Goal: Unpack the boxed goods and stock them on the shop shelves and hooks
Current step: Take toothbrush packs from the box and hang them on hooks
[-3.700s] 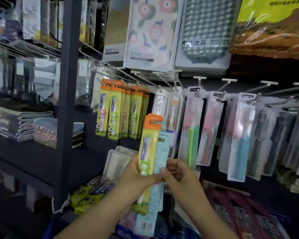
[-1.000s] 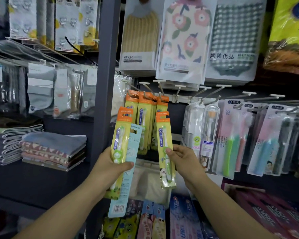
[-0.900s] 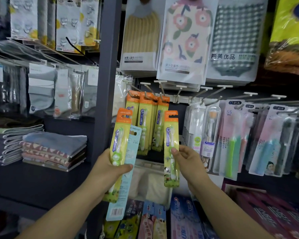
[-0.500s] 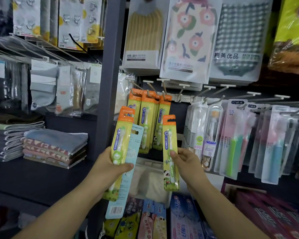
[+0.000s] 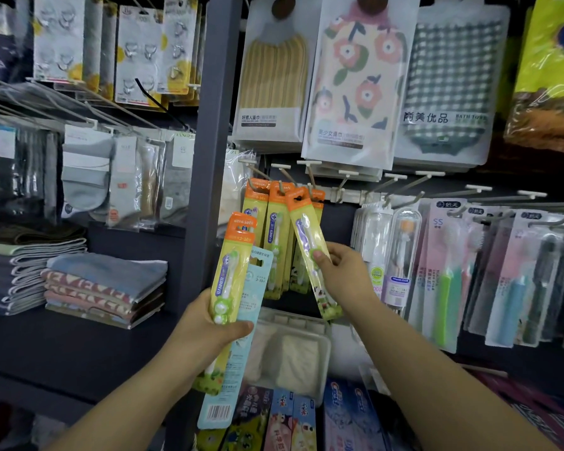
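My right hand (image 5: 342,276) pinches a yellow-and-orange children's toothbrush pack (image 5: 306,242), tilted with its orange top up against the tip of a wall hook (image 5: 311,180). Matching packs (image 5: 275,236) hang on the hooks just left of it. My left hand (image 5: 205,330) grips two more packs low and to the left: a yellow-and-orange one (image 5: 230,271) in front and a light blue one (image 5: 241,346) behind it, its barcode end hanging down.
A dark upright post (image 5: 210,157) stands just left of the hooks. Bagged towels (image 5: 358,83) hang above, adult toothbrush packs (image 5: 443,275) to the right, and toothpaste boxes (image 5: 303,418) lie below. Folded towels (image 5: 105,288) sit on the left shelf.
My right hand took one yellow pack off the bundle, carried it up and right, and tilted its top to the hook. My left hand kept the other two packs almost still.
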Motion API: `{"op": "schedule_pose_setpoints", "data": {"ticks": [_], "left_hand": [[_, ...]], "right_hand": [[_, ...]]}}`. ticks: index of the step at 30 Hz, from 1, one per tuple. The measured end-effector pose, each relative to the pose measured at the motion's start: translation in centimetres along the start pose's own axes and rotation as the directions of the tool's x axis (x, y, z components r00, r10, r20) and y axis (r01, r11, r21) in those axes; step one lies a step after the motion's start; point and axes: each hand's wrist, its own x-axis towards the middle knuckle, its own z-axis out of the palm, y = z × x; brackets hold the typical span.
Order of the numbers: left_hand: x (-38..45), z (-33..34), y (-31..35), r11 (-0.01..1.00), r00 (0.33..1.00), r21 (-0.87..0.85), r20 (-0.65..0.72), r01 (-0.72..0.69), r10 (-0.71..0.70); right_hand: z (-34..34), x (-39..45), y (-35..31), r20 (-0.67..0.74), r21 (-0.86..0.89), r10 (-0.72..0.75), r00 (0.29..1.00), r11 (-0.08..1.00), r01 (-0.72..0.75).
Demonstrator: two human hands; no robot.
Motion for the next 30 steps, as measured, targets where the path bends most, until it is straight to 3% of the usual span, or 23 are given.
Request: {"op": "schedule_pose_setpoints", "data": {"ticks": [15,21,26,30], "left_hand": [[0.2,-0.1,-0.2,1.0,1.0,-0.003,0.0,0.004,-0.004],[0.2,-0.1,-0.2,1.0,1.0,-0.006,0.007,-0.002,0.002],[0.2,-0.2,-0.4,1.0,1.0,-0.015,0.017,0.006,-0.006],[0.2,-0.1,-0.6,1.0,1.0,-0.026,0.009,0.009,-0.008]], "right_hand": [[2.3,2.7,0.6,-0.046,0.154,0.204,0.978,0.969,-0.195],[3.6,3.4,1.9,0.033,0.218,0.372,0.927,0.903,-0.37],[3.9,4.1,2.6,0.063,0.253,0.411,0.909,0.875,-0.413],[4.0,3.1,3.3,0.063,0.153,0.439,0.896,0.883,-0.444]]}}
